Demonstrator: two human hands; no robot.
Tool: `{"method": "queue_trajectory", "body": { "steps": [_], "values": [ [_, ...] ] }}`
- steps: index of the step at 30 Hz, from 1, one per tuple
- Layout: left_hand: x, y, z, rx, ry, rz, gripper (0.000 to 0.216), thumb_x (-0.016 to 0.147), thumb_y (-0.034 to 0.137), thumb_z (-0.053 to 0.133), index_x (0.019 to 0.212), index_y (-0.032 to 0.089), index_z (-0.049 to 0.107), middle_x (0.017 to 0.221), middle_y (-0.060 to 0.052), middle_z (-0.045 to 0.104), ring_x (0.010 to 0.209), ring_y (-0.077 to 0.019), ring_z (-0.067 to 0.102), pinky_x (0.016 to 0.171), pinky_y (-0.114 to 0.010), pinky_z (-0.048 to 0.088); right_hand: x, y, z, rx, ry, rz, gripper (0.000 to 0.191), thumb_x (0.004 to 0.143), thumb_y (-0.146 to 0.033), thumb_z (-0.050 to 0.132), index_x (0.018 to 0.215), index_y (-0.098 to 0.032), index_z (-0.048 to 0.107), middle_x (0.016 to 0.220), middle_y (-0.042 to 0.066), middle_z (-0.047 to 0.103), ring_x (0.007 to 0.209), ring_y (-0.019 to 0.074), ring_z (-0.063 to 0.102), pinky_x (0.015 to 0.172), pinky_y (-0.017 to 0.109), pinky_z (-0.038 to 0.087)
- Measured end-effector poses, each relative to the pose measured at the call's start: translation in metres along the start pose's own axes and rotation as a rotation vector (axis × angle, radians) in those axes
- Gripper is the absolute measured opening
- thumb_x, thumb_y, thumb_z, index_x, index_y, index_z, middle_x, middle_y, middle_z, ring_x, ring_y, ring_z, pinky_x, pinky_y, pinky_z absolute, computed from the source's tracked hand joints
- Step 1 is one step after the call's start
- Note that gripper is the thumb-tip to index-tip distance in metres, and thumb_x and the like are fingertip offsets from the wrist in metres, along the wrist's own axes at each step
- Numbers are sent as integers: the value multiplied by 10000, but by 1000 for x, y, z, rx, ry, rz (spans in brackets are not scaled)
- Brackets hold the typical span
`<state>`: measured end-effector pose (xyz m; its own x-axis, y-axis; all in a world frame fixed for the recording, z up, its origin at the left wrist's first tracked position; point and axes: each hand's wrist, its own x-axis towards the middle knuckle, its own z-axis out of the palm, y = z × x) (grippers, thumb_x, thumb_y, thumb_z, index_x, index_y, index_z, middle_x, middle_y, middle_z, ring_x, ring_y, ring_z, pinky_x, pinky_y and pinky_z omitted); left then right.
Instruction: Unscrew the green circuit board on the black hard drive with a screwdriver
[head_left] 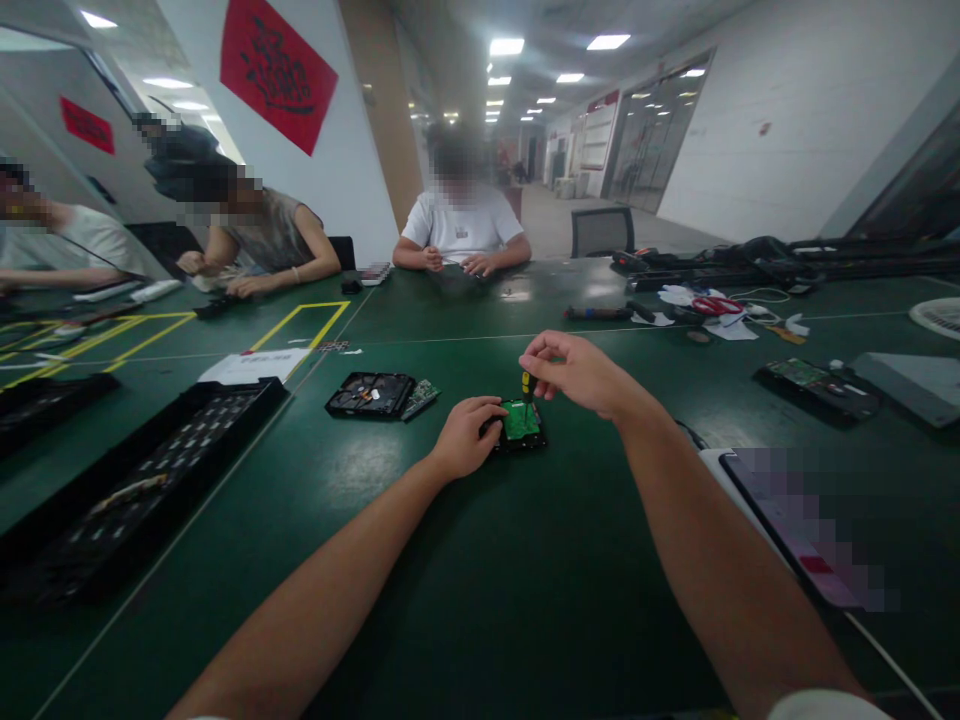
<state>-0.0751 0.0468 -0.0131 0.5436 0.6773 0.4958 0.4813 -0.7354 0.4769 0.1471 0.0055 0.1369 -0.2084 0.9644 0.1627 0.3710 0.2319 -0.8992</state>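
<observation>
A small hard drive (520, 425) with a green circuit board on top lies on the dark green table (465, 580) in front of me. My left hand (466, 436) curls round its left edge and steadies it. My right hand (577, 372) is closed on the top of a yellow-and-black screwdriver (526, 387), which stands upright with its tip on the board. To the left lie a second opened hard drive (369, 393) and a loose green circuit board (421, 397).
Long black trays (142, 480) sit at the left. A tablet (802, 530) lies at the right, with another drive (817, 385) beyond it. Scissors (716, 305), tools and cables litter the far right. Three people sit across the table.
</observation>
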Motion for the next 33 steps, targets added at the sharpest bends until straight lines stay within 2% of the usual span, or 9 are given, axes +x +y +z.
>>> {"method": "queue_trajectory", "body": {
  "steps": [5,9,15,19,23,26,29,33],
  "values": [
    [0,2,-1,5,7,-1,269,947,197,599,1180,255,721,1308,-79,688,1237,-261,632,1106,-511,476,-2,0,-3,-4,-55,-12,105,938,-303,672,944,-203,639,822,16,689,577,119,650,452,216,461],
    [0,1,-1,2,5,-9,277,941,191,603,1183,258,720,1313,-77,687,1242,-263,630,1110,-516,473,-2,-2,-3,-2,-65,1,128,960,-275,605,988,-194,700,795,27,697,639,133,656,561,239,513],
    [0,-1,0,9,-2,-14,278,940,196,602,1186,260,717,1317,-74,686,1250,-261,626,1110,-518,474,-1,-3,-4,-72,-61,-43,206,932,-347,632,996,-200,760,923,40,745,735,137,622,609,238,461],
    [0,1,0,6,-4,-15,271,942,199,602,1180,254,718,1319,-77,685,1252,-260,623,1108,-512,476,0,0,-4,-77,-35,-38,193,910,-347,668,1004,-193,735,893,41,730,724,140,620,599,248,458],
    [0,2,-1,6,-4,-18,271,943,197,598,1181,251,717,1315,-79,685,1254,-264,621,1109,-520,472,0,1,-2,-66,13,16,138,895,-295,696,969,-182,670,891,59,715,619,124,606,505,244,442],
    [0,1,0,13,5,-13,273,943,194,600,1182,251,718,1311,-77,688,1246,-262,624,1107,-514,473,-1,0,-1,-28,-1,30,111,907,-273,681,957,-184,639,903,65,710,568,117,606,467,247,454],
    [-1,1,0,14,5,-10,273,940,195,603,1180,253,719,1313,-75,687,1242,-262,626,1108,-511,472,-2,0,-1,-15,-37,12,91,915,-252,654,977,-189,673,869,50,708,623,128,631,541,251,507],
    [-1,1,1,9,6,-9,271,943,197,598,1180,252,717,1321,-74,683,1247,-263,623,1112,-509,469,-1,-1,-3,-70,-48,-21,164,921,-282,631,1022,-209,738,880,28,712,684,126,602,594,238,482]
  ]
}}
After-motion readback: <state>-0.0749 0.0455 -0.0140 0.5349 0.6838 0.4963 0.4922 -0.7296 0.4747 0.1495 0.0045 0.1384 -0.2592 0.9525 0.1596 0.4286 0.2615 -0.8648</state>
